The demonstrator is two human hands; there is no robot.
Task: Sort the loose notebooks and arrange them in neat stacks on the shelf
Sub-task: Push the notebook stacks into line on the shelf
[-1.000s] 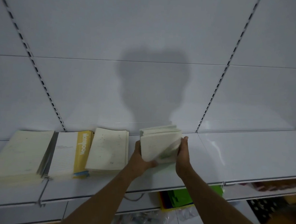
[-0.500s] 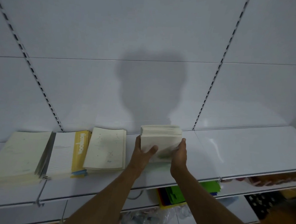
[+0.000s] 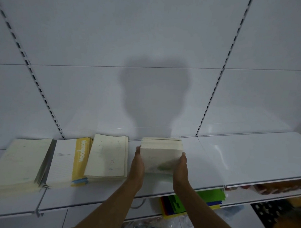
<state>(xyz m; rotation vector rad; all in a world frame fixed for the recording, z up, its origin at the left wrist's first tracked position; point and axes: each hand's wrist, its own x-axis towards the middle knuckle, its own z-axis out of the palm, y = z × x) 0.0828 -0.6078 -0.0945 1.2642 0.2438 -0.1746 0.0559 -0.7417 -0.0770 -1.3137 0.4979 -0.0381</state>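
Note:
A thick stack of cream notebooks (image 3: 161,154) lies on the white shelf (image 3: 248,159), right of three other piles. My left hand (image 3: 137,165) presses flat against the stack's left side. On the opposite side my right hand (image 3: 181,167) does the same with straight fingers. To the left lie a cream stack (image 3: 107,158), a white pile with a yellow band (image 3: 65,161), and a pale stack (image 3: 18,162) at the far left.
The shelf's right half shows bare white surface. Slotted uprights run up the white back wall (image 3: 150,44). On the lower shelf lie green, blue and yellow folders (image 3: 210,197). Crumpled clear plastic (image 3: 149,227) sits below.
The cream stack, held tilted above the shelf a second ago, now lies flat on it. Both hands have shifted to its sides with fingers straightened.

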